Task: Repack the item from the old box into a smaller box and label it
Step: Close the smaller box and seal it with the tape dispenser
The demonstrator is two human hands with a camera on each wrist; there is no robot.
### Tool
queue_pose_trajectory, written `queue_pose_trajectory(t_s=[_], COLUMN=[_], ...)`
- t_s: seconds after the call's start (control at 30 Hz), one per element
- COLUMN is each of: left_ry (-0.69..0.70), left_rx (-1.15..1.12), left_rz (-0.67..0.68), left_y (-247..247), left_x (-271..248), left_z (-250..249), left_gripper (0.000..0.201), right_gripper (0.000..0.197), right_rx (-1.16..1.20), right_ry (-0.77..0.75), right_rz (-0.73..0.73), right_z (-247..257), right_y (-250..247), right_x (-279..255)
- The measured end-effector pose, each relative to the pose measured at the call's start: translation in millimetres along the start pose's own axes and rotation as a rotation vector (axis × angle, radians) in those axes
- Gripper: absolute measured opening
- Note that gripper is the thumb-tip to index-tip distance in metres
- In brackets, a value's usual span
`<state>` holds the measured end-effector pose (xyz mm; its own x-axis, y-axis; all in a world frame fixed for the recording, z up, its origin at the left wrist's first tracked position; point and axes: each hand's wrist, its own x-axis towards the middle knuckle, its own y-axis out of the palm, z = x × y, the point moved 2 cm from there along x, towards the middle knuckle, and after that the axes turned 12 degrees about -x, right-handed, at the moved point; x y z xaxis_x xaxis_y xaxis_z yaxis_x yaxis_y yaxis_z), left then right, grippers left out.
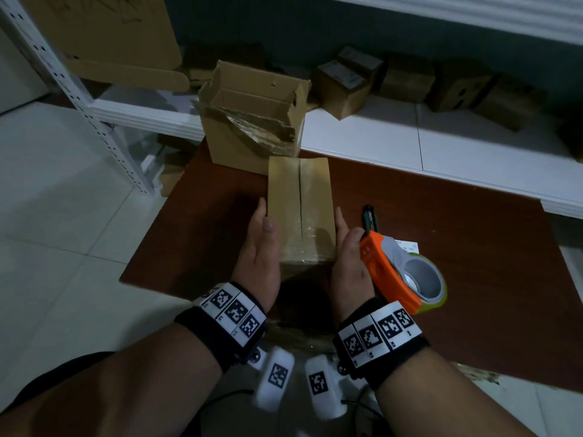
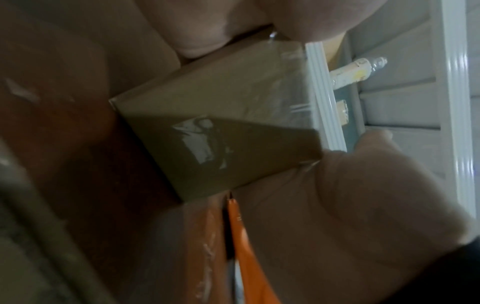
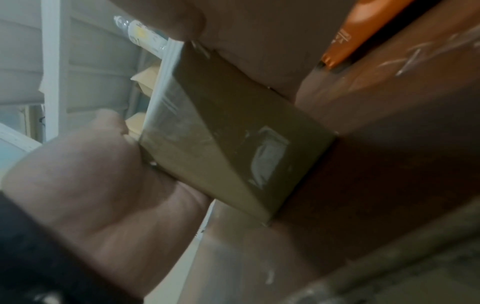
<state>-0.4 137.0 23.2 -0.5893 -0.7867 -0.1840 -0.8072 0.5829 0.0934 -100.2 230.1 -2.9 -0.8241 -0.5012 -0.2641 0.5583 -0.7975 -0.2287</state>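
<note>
The small box (image 1: 301, 212) stands at the middle of the reddish-brown table (image 1: 441, 222), its top flaps closed with a seam running down the centre and clear tape glinting over the near end. The left hand (image 1: 260, 247) lies flat against the box's nine o'clock side, fingers straight, thumb resting on the top edge. The right hand (image 1: 348, 257) presses the three o'clock side the same way, fingers extended along the cardboard; neither hand curls round it. From the wrist views the box sits squeezed between the two palms, a patch of shiny tape on its near face.

At twelve o'clock from the small box, touching its far end, the old box (image 1: 252, 121) stands open with torn tape hanging. At four o'clock, just beside the right hand, lies an orange tape dispenser (image 1: 403, 272), with a pen (image 1: 369, 217) at two o'clock and a white label (image 1: 407, 246) near it.
</note>
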Motion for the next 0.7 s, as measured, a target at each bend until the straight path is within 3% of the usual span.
queue_pose_trajectory(t_s=[0.07,0.17,0.27,0.43,0.7], left_ry=[0.005,0.012,-0.004,-0.039,-0.068], left_rx=[-0.011,-0.006,-0.038,-0.104,-0.148], left_rz=[0.007,0.019,0.062,0.1,0.152], left_y=[1.0,0.2,-1.7,-2.0,-4.5], left_x=[0.3,0.3,3.1,12.0,13.0], left_z=[-1.3,-0.9,4.7,12.3,13.7], left_gripper=[0.074,0.077,0.075,0.086,0.09], right_gripper=[0.058,0.075,0.068,0.054,0.068], right_rx=[-0.003,-0.022,-0.056,-0.011,0.076], right_ry=[-0.087,-0.147,-0.206,-0.18,-0.126], right_rz=[0.074,0.116,0.172,0.175,0.213], right_z=[-0.8,-5.5,-1.7,-2.2,-1.4], right_y=[-1.0,-2.8,-3.7,-0.3,0.8], right_x=[-1.3,-4.1,-8.7,-3.3,-5.0])
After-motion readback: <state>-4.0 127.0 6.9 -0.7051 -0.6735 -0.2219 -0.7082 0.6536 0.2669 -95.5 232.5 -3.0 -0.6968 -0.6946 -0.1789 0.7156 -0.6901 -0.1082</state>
